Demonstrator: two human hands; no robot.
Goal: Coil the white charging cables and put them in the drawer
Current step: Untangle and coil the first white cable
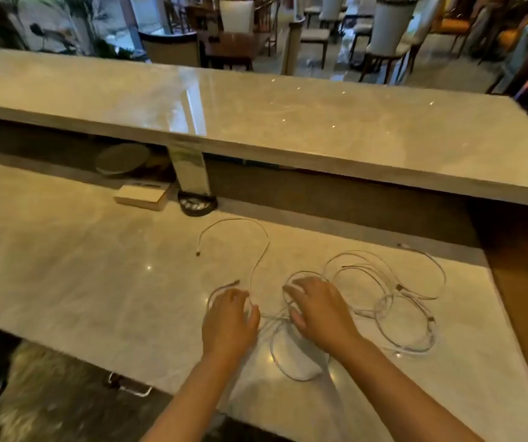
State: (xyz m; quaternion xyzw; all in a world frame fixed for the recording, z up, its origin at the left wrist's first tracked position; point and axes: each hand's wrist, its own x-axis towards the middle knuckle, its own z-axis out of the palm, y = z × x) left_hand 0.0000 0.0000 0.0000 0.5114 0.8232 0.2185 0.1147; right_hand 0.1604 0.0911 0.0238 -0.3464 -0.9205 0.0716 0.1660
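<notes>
While both our forearms reach forward from 6 o'clock, our left hand (229, 319) lies palm down on the table (80, 282), fingers loosely together and pointing to 12 o'clock. Our right hand (318, 311) is palm down too, fingers spread and angled toward 10 o'clock. Neither grip closes on anything that we can see: both are relaxed and wide, fingers resting on or just over the strands.

The white charging cables (383, 301) sprawl loose on the table. One strand runs between our two hands and crosses under their thumbs; from the left fingertips it climbs toward 12 o'clock, arches over and ends in a plug (198, 252). A loop lies at 6 o'clock of the right hand, and the main tangle spreads at 3 o'clock of it.

Farther out toward 11 o'clock, a pale flat box (141, 196) and a round black dish (197, 204) sit under the raised shelf (288, 116). We can read no writing.
</notes>
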